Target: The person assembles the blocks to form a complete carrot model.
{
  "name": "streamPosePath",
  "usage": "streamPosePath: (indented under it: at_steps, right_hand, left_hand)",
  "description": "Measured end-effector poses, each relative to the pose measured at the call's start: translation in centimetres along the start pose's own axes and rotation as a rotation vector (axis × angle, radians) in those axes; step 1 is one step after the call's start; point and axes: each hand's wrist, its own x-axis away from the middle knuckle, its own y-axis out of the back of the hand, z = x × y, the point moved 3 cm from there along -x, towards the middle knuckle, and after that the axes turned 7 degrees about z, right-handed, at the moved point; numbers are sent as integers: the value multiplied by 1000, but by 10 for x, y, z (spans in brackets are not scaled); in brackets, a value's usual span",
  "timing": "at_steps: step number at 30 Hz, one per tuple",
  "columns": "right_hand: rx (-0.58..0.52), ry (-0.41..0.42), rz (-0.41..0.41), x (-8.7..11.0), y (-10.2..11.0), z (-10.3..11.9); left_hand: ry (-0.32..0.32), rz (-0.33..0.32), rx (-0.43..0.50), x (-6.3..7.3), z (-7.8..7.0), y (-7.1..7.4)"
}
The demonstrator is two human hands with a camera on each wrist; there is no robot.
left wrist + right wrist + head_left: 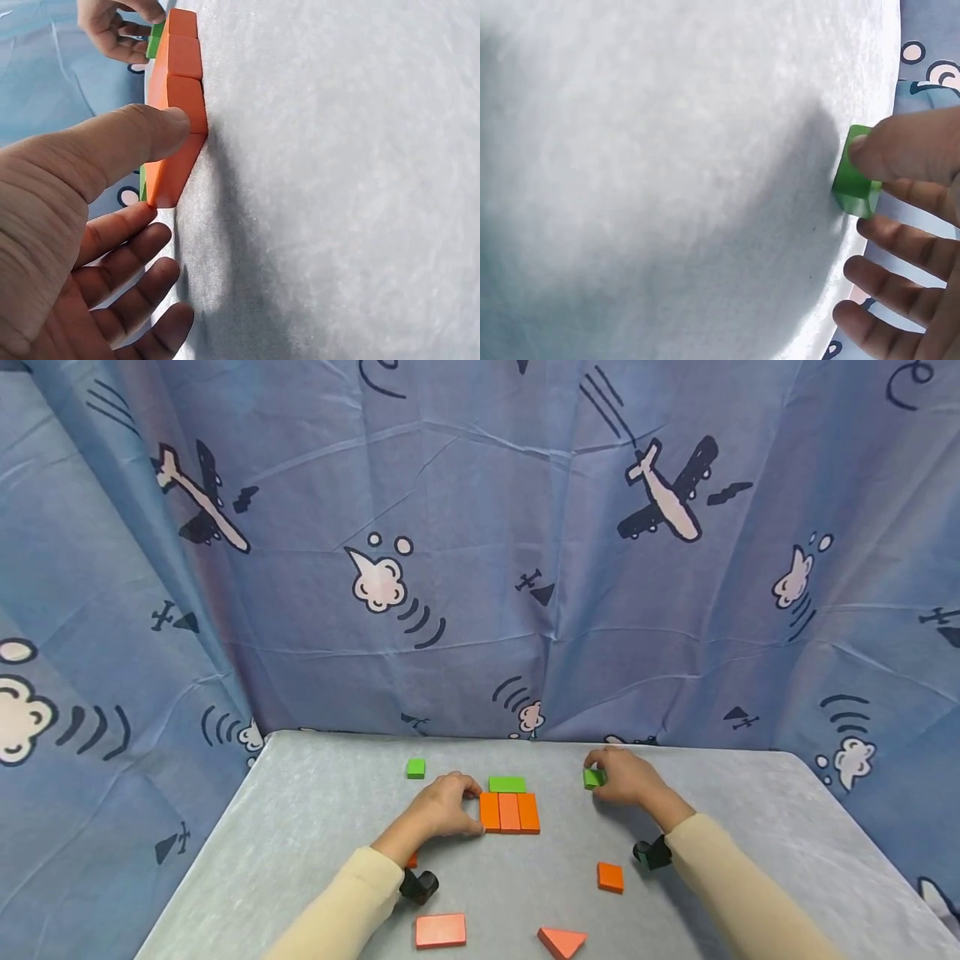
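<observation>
Three upright orange blocks stand side by side mid-table, the middle block (509, 813) a lighter shade. My left hand (441, 807) holds the left orange block (490, 812), thumb on its near end and index fingertip at its far left edge; the other fingers spread free in the left wrist view. Right behind this row lies a green rectangular block (507, 784). Farther right, my right hand (630, 778) pinches a small green block (849, 180) near the table's back, the thumb covering part of it.
A small green block (416, 768) lies at the back left. Nearer are an orange square block (611, 877), a pink rectangular block (440, 931) and a pink triangular block (562, 942). My left wrist partly hides an orange piece (412, 860). A blue printed curtain (480, 568) hangs behind the table.
</observation>
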Motion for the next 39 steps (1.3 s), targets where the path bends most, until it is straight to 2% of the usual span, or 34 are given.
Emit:
streamPosePath:
  at_steps: [5, 11, 18, 28, 32, 39]
  right_hand:
    - [2, 1, -10, -2, -1, -3]
    - [-27, -11, -3, -7, 0, -2]
    - [-81, 22, -17, -18, 6, 19]
    - [-170, 35, 3, -41, -2, 52]
    - [-176, 55, -3, -46, -7, 63]
    - [-117, 99, -33, -49, -13, 73]
  left_hand:
    - [-9, -12, -34, 1, -1, 1]
    - [-8, -8, -31, 1, -1, 0]
    - [0, -10, -24, 2, 0, 1]
    - [-10, -3, -32, -1, 1, -2]
    - [-12, -7, -37, -1, 1, -2]
    - [-6, -15, -37, 2, 1, -3]
